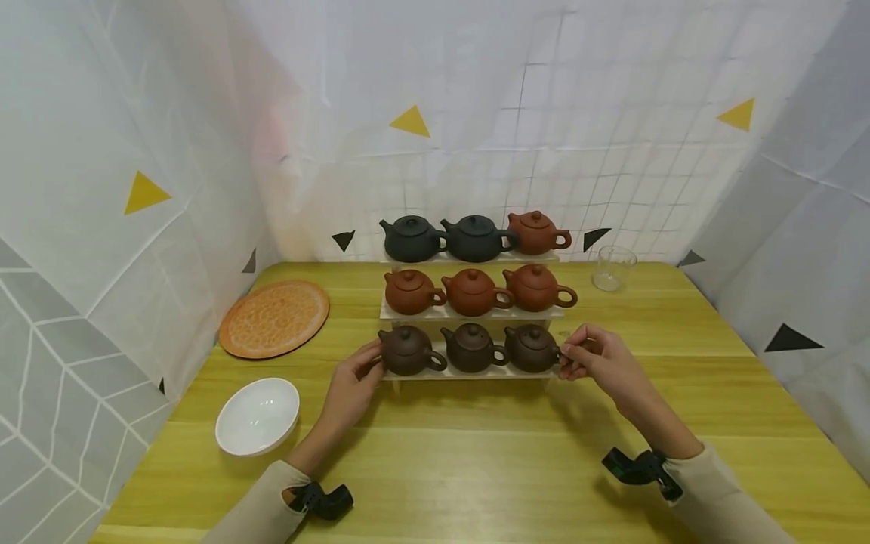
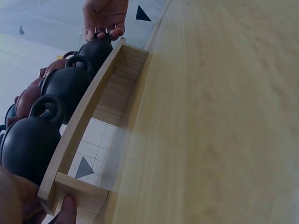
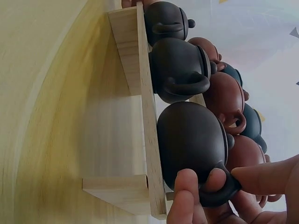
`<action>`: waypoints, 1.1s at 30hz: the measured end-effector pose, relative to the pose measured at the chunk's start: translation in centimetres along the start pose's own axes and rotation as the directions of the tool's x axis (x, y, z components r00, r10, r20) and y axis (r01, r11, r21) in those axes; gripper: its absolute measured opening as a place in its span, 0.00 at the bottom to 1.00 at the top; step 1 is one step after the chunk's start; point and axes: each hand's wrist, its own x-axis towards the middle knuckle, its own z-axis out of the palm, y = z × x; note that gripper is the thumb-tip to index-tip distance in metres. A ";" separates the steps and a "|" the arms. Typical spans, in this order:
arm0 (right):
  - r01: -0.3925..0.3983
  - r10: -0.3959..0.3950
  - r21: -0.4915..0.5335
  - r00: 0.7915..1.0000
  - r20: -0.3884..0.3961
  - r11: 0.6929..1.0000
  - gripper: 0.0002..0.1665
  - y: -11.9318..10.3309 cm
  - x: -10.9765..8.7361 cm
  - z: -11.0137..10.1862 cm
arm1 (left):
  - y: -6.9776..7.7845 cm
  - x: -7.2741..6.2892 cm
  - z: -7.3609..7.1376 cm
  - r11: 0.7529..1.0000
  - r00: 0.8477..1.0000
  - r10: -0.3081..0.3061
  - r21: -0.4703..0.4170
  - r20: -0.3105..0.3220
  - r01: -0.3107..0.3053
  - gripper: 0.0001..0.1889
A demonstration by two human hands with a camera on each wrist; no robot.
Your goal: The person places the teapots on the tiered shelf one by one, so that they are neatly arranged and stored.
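Observation:
A tiered wooden stand (image 1: pixel 469 375) holds three rows of small clay teapots. On its lowest tier sit three dark brown teapots: the left one (image 1: pixel 405 352), the middle one (image 1: pixel 469 349) and the right one (image 1: pixel 529 350). My right hand (image 1: pixel 598 363) pinches the loop handle (image 3: pixel 219 193) of the right teapot, with a fingertip showing through the loop. At the other end, my left hand (image 1: pixel 356 385) grips the stand's lower left corner; its thumb (image 2: pixel 68 207) lies against the support and its fingers are beside the left teapot, partly out of frame.
Reddish-brown teapots (image 1: pixel 473 293) fill the middle tier. The top tier carries two black teapots (image 1: pixel 411 240) and a reddish one (image 1: pixel 535 234). Left on the table are a round orange mat (image 1: pixel 275 319) and a white bowl (image 1: pixel 257 417). A clear glass cup (image 1: pixel 614 268) stands back right.

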 end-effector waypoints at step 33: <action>0.066 -0.078 -0.142 0.994 -0.079 0.988 0.12 0.9 0.5 0.1 | 0.4 -0.2 -0.2 1.000 1.000 -0.024 -0.008 0.000 0.024 0.16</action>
